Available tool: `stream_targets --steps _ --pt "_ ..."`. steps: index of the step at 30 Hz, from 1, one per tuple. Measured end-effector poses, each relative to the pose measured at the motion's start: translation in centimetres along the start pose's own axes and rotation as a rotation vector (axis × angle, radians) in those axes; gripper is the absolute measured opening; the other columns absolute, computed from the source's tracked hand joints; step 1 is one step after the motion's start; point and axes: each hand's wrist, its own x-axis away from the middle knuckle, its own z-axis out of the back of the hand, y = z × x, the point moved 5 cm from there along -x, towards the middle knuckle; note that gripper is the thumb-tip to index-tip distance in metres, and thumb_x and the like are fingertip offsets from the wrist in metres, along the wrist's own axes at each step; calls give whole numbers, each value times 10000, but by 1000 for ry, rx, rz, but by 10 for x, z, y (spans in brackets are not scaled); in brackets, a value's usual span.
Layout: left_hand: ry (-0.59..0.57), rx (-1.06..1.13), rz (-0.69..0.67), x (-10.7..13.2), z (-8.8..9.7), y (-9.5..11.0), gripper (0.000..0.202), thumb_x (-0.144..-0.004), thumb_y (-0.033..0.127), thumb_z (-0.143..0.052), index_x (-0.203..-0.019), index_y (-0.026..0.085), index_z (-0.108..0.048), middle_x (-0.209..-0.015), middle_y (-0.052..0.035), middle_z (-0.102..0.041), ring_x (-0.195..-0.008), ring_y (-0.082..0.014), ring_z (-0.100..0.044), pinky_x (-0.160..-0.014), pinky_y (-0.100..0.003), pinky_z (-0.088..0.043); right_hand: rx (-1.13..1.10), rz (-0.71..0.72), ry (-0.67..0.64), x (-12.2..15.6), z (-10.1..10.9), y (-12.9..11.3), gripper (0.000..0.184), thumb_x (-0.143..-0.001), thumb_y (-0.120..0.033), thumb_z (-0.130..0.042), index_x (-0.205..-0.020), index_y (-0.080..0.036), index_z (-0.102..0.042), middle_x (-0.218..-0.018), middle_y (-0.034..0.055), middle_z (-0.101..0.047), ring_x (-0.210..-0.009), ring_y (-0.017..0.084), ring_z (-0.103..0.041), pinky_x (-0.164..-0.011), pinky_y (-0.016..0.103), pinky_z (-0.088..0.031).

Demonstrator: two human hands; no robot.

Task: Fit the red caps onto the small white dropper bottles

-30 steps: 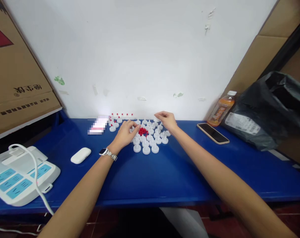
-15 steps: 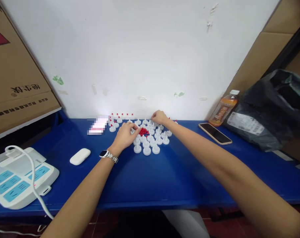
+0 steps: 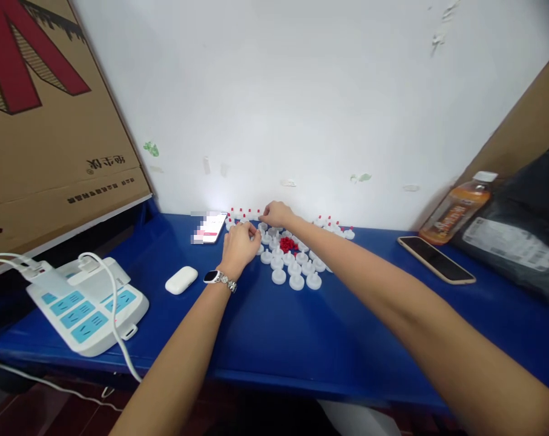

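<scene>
Head view: white plastic pieces (image 3: 296, 283), each with a round base and a narrow stem, stand grouped around a small heap of red bits (image 3: 287, 244), nearer the desk's far edge than its front edge. More pieces, tipped in red (image 3: 249, 215), stand along that far edge, some to the left of the right hand (image 3: 278, 214), others to the right of its forearm.

The right hand reaches to the far edge with its fingers drawn together at the left-hand row; whether something is between the fingertips cannot be told. The left hand (image 3: 240, 245) is half-curled at the group's left side, thumb near the forefinger; its grasp is likewise unclear.

The pieces look light, stiff and smooth, probably easy to tip; the base rim seems the surest hold. The red bits look tiny and call for a fingertip pinch.

Blue and glossy, the desk (image 3: 292, 345) may let things slide. Its far edge meets a scuffed white wall (image 3: 274, 109). A power strip (image 3: 81, 315) lies toward the front left corner; a bottle (image 3: 458, 209) leans near the far right corner.
</scene>
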Motion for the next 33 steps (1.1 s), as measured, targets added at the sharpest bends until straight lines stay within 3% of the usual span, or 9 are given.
stream_targets --steps 5,12,16,19,23,26,29,33 --pt "-35 87 -24 -3 -10 -5 137 -890 274 -521 -862 202 -634 -921 -66 -708 -870 -221 -644 -726 -318 -457 19 -129 93 -10 -5 3 345 -843 -308 -612 -1124 -125 -692 -1161 196 -699 -1084 319 -672 -884 401 -526" --pt "-125 258 -117 -2 -24 1 106 -871 222 -546 -821 176 -627 -795 -62 -684 -705 -184 -612 -648 -301 -446 -19 -263 93 -15 -12 10 356 -811 -216 -644 -1147 -100 -677 -1169 232 -686 -1101 329 -669 -886 411 -522" --pt "-163 316 -156 1 -24 8 119 -877 227 -551 -814 167 -632 -761 -52 -676 -655 -168 -595 -643 -298 -457 -70 -266 97 -16 -11 9 281 -811 -218 -638 -1077 -162 -710 -1105 171 -722 -1053 288 -688 -872 373 -516" --pt "-126 333 -165 1 -21 10 109 -872 218 -549 -827 168 -635 -784 -50 -678 -666 -167 -598 -679 -307 -472 -98 -215 144 -9 0 10 221 -852 -296 -606 -1031 -231 -718 -1081 107 -722 -1050 254 -673 -879 346 -500" --pt "-28 384 -159 -1 -11 13 102 -883 212 -526 -882 173 -620 -829 -48 -671 -695 -165 -598 -700 -308 -470 -205 75 362 26 29 5 243 -907 -332 -522 -1044 -201 -673 -1199 120 -617 -1038 230 -630 -876 341 -489" --pt "49 453 -149 3 0 21 163 -945 315 -487 -918 189 -587 -781 -18 -638 -662 -149 -568 -657 -287 -434 -323 312 398 70 46 1 216 -922 -277 -488 -1067 -181 -616 -1148 100 -623 -961 200 -629 -859 322 -477" --pt "73 521 -193 10 9 37 250 -982 421 -448 -900 203 -539 -687 22 -563 -604 -129 -513 -597 -264 -381 -390 407 321 113 52 1 173 -937 -253 -472 -1035 -202 -605 -887 28 -667 -773 172 -624 -770 292 -465" --pt "-33 527 -287 21 7 58 294 -992 463 -431 -838 213 -454 -635 47 -492 -565 -118 -467 -568 -261 -334 -449 418 390 152 56 10 115 -870 -175 -531 -917 -207 -630 -901 28 -675 -800 167 -619 -778 281 -460"
